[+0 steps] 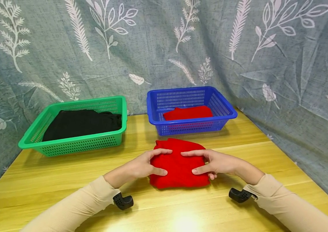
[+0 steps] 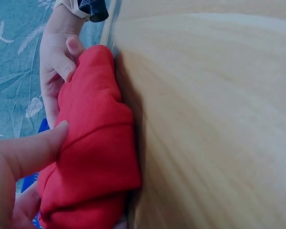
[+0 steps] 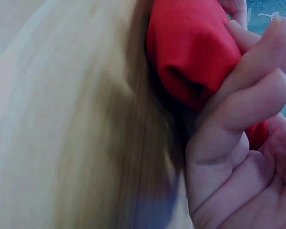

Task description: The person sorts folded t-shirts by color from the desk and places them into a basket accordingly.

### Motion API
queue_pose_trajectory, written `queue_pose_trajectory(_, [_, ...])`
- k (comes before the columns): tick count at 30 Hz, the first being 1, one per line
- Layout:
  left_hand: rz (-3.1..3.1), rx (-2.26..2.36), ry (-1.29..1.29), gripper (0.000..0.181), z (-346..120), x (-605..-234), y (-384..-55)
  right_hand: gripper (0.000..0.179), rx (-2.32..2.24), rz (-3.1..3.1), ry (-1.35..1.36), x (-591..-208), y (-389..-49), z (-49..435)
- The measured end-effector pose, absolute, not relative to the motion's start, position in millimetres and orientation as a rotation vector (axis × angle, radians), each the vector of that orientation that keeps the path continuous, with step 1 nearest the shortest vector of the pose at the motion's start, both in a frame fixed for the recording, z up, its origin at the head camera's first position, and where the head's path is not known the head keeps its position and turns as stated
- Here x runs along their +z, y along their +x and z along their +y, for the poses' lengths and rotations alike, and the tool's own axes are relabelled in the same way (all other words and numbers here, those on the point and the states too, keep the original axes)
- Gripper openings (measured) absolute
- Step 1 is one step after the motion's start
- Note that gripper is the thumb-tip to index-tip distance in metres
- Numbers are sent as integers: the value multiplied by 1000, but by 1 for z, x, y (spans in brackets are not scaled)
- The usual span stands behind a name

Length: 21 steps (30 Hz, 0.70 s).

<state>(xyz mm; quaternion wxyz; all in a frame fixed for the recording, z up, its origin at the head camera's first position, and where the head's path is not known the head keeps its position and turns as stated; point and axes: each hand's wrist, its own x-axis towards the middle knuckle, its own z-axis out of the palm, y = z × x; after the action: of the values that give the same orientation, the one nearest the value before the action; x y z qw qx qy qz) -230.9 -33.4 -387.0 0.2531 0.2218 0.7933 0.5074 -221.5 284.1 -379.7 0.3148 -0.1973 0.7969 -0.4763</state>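
A folded red cloth (image 1: 179, 167), soft and several layers thick, lies on the wooden table between both hands. My left hand (image 1: 143, 165) grips its left side, thumb and index finger on top. From the opposite side my right hand (image 1: 220, 162) holds it in the same way, with some fingers curled low at its edge. The left wrist view shows the rolled front side of the red cloth (image 2: 95, 138) and my left thumb pressed on it. In the right wrist view, curled fingers of the right hand (image 3: 238, 143) sit against the cloth's end, partly tucked beneath it.
Behind the cloth stands a blue plastic basket (image 1: 192, 126) with another red cloth (image 1: 190, 112) inside. A green basket (image 1: 79, 146) at the back left holds black cloth (image 1: 82, 124). A leaf-patterned curtain (image 1: 158, 42) hangs behind the table (image 1: 65, 180).
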Motion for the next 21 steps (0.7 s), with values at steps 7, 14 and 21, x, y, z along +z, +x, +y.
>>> queue_pose_trajectory(7, [2140, 1395, 589, 72, -33, -388, -231, 76, -1252, 2101, -519, -379, -222, 284])
queue_pose_trajectory(14, [2121, 1413, 579, 72, -33, -389, -232, 77, -1245, 2097, -521, -380, -223, 286])
queue_pose_trajectory(21, [2115, 1438, 560, 70, -33, -387, -232, 77, -1247, 2084, -521, -381, -223, 288])
